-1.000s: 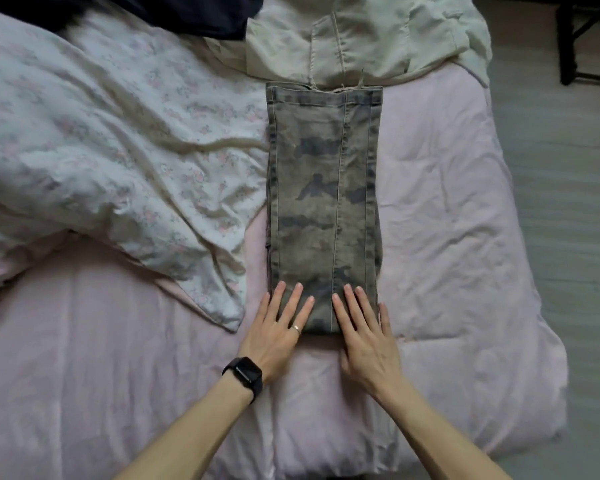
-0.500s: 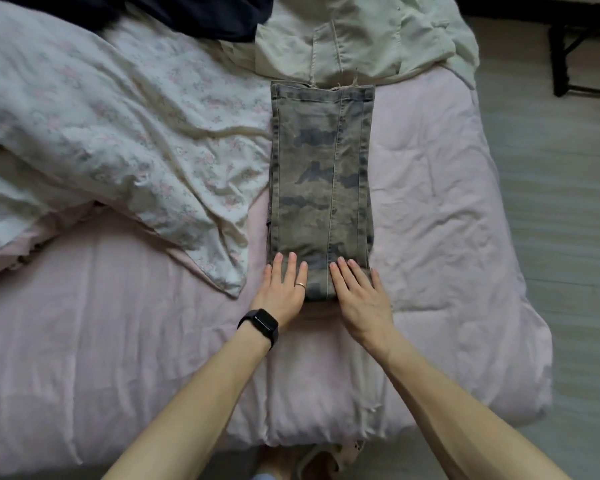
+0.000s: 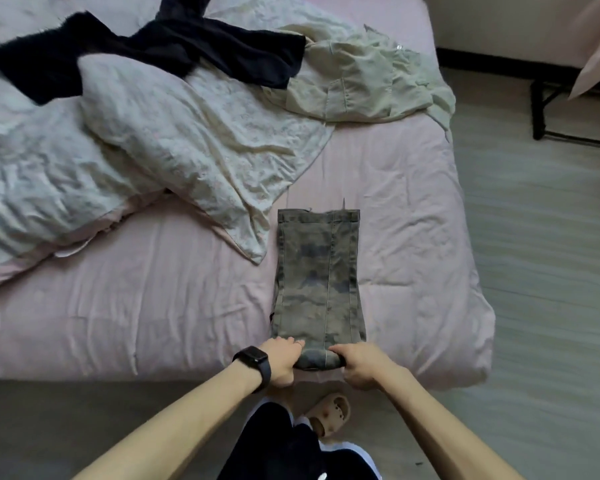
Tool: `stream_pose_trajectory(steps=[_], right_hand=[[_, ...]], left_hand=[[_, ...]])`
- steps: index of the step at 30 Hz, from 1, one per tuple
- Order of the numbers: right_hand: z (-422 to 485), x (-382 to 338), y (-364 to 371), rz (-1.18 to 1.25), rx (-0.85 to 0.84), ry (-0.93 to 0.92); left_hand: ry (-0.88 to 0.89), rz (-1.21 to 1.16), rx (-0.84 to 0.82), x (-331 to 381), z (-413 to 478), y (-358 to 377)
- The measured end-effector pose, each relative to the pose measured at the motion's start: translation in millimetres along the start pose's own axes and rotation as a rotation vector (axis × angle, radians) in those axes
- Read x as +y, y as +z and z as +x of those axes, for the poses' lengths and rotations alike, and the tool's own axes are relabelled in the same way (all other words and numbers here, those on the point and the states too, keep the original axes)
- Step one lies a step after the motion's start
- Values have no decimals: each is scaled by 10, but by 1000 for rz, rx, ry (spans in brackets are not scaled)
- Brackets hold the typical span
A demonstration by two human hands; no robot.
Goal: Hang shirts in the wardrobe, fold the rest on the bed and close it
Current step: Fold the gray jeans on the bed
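While your left hand and right hand each clench a near corner of the folded grey-green camouflage denim trousers | their long axis runs straight away from you, toward the crumpled cream cotton garment | both hands sit equally near, at the pink bed's front edge | likely next: fold the near end forward.
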State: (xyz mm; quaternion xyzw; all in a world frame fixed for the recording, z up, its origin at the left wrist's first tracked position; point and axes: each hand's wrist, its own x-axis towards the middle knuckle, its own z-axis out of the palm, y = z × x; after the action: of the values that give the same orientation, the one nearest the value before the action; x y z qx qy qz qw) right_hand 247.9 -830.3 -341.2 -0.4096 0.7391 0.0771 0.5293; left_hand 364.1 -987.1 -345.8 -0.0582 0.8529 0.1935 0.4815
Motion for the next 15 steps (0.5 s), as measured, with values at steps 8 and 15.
stream_pose_trajectory(steps=[8,15], right_hand=[[143,154,-1018,394,-85,36],[925,611,-1562,1076,691,199]], left_hand=[[13,-448,-75,-391,9,-998],[-137,-1235,414,-1118,827,-1572]])
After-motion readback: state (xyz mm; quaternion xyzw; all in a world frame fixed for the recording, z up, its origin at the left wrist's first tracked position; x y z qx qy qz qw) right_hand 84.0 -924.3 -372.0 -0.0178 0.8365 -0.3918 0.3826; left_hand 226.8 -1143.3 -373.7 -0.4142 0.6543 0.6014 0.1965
